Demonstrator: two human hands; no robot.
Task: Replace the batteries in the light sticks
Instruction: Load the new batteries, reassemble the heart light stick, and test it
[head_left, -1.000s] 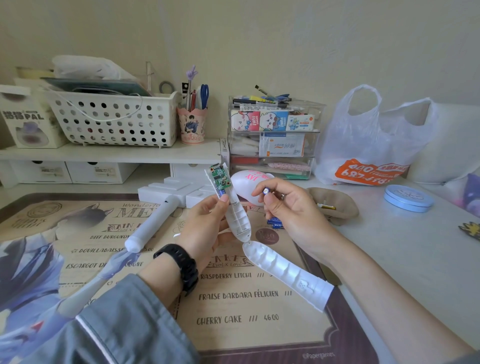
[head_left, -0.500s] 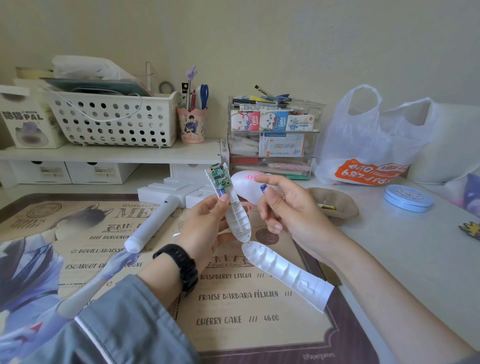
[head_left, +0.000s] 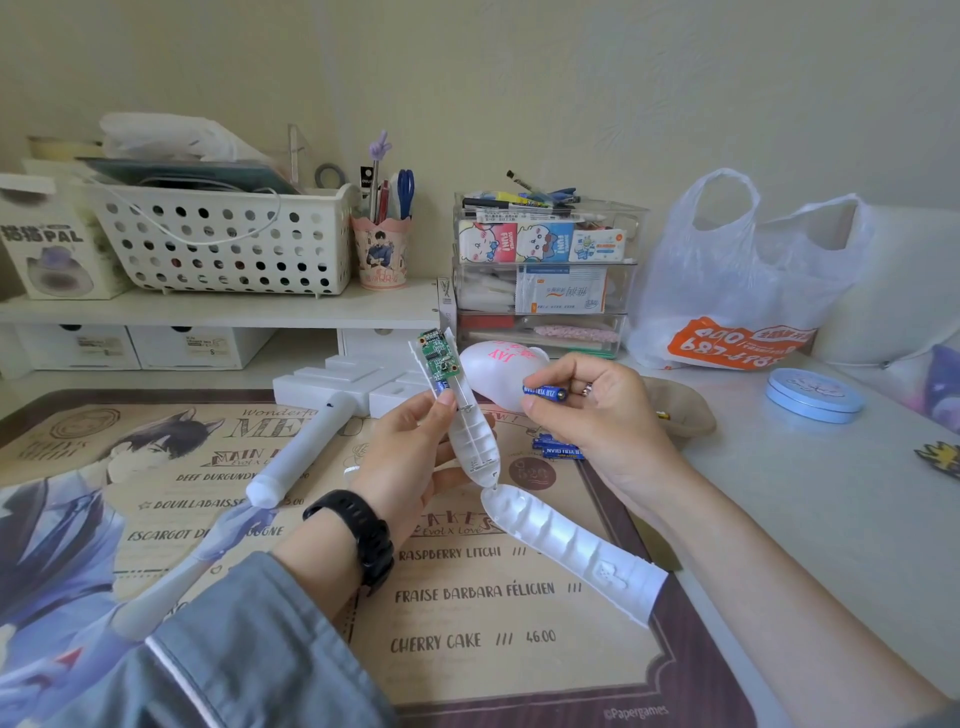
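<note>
Left hand (head_left: 410, 462) closed around opened stick (head_left: 470, 441), held upright, circuit board (head_left: 439, 356) on top. Just right of it, right hand (head_left: 597, 415) pinches a blue battery (head_left: 544, 392) level between thumb and fingertips. Spare batteries (head_left: 558, 448) lie below that grip; cover (head_left: 571, 551) lies nearer.

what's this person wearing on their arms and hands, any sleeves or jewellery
The left arm has a grey-blue sleeve with a thin white stripe, pushed back from the wrist, and a black strap watch on the wrist. The right forearm is bare, no sleeve in view. The right hand wears a small ring on one finger.
</note>
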